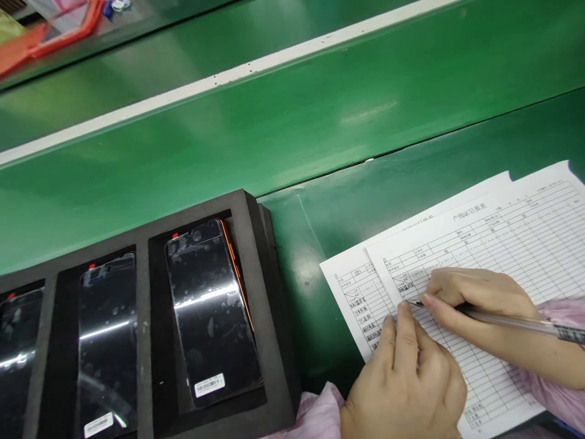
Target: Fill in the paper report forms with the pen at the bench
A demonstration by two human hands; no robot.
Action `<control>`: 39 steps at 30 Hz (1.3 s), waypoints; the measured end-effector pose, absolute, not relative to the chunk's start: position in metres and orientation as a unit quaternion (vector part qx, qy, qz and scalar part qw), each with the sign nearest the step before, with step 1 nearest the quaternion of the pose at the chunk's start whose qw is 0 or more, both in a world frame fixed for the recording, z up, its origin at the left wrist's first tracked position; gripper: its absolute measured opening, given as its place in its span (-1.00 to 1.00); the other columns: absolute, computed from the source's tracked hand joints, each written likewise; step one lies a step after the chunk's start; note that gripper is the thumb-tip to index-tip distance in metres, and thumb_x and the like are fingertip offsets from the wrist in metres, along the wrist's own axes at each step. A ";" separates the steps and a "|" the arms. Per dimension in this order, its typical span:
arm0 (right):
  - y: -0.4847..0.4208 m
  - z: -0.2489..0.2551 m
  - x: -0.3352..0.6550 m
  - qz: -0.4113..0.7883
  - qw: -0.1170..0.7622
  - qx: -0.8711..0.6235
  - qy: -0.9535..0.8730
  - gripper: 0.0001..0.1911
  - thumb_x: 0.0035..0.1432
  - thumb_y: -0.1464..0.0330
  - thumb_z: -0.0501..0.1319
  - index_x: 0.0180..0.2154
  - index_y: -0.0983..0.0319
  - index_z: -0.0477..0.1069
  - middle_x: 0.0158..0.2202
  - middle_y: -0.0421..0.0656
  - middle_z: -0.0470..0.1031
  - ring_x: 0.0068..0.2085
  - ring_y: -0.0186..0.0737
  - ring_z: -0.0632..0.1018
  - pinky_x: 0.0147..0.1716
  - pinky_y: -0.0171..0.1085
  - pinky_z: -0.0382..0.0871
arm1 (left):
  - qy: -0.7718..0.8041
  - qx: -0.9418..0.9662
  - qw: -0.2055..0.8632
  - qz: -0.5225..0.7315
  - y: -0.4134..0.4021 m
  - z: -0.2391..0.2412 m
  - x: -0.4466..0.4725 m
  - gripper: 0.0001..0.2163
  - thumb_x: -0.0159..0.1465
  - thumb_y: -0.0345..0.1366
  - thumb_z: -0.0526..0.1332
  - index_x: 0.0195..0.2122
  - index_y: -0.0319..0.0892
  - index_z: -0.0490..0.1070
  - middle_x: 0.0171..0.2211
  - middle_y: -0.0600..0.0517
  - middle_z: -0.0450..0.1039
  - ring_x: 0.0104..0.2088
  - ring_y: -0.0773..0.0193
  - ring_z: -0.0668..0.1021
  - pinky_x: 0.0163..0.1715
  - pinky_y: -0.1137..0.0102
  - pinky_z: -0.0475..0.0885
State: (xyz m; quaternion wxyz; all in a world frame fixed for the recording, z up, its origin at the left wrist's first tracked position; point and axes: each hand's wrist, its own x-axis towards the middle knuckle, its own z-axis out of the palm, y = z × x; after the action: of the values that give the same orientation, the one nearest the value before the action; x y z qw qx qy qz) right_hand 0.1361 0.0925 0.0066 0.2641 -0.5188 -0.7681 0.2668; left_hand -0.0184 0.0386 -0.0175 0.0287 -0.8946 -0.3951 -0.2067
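Note:
My right hand (478,299) is closed around a pen (516,320) with a clear barrel. The pen's tip meets the left column of a printed form (525,244) with a ruled grid, just below one handwritten entry. My left hand (406,378) lies on the papers with its fingers stretched out, the fingertips close to the pen tip. Partly under the top form is a second form (347,292), which has several handwritten rows down its left side. Both sheets lie tilted on the green table (311,305).
A black foam tray (281,347) at the left holds a phone (212,329) with an orange edge, a middle phone (109,347) and a partly cut-off phone (18,347). Behind runs a green surface with a white strip (256,67). An orange-red frame (68,36) sits at top left.

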 end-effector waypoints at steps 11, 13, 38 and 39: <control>0.094 0.003 0.139 0.255 0.244 -0.523 -0.776 -0.67 0.26 0.44 0.09 -0.53 0.19 0.07 -0.63 -0.35 0.26 -0.62 -0.48 0.35 -0.64 -0.48 0.28 | -0.379 -0.903 0.035 -0.197 0.043 -0.016 -0.022 -0.85 0.24 -0.24 0.15 -0.30 -0.16 0.48 -0.28 0.07 0.57 -0.04 0.15 0.55 0.01 0.35 0.39; 0.093 0.003 0.139 0.256 0.243 -0.520 -0.778 -0.68 0.27 0.44 0.10 -0.53 0.19 0.10 -0.62 -0.36 0.28 -0.62 -0.49 0.36 -0.64 -0.48 0.27 | -0.380 -0.903 0.035 -0.196 0.043 -0.016 -0.022 -0.85 0.24 -0.25 0.15 -0.29 -0.16 0.49 -0.28 0.08 0.57 -0.04 0.15 0.55 0.00 0.35 0.39; 0.088 0.006 0.140 0.321 0.258 -0.555 -0.723 -0.64 0.23 0.42 0.15 -0.60 0.18 0.15 -0.66 -0.31 0.33 -0.65 -0.41 0.39 -0.66 -0.41 0.29 | -0.411 -0.889 0.048 -0.195 0.040 -0.013 -0.019 -0.73 0.34 -0.38 -0.03 -0.35 -0.13 0.46 -0.30 0.12 0.58 -0.03 0.21 0.56 0.00 0.37 0.40; 0.090 0.008 0.139 0.319 0.261 -0.546 -0.729 -0.65 0.22 0.44 0.14 -0.60 0.18 0.15 -0.66 -0.31 0.33 -0.65 -0.41 0.39 -0.67 -0.42 0.29 | -0.406 -0.891 0.049 -0.197 0.040 -0.013 -0.019 -0.76 0.32 -0.38 0.00 -0.35 -0.14 0.46 -0.31 0.11 0.58 -0.03 0.20 0.56 0.00 0.37 0.41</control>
State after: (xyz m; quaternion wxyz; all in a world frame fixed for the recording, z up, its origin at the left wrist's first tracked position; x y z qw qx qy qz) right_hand 0.1395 0.0900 0.0082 0.2607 -0.5464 -0.7290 0.3195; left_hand -0.0189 0.0401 -0.0133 0.0490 -0.8910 -0.4061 -0.1972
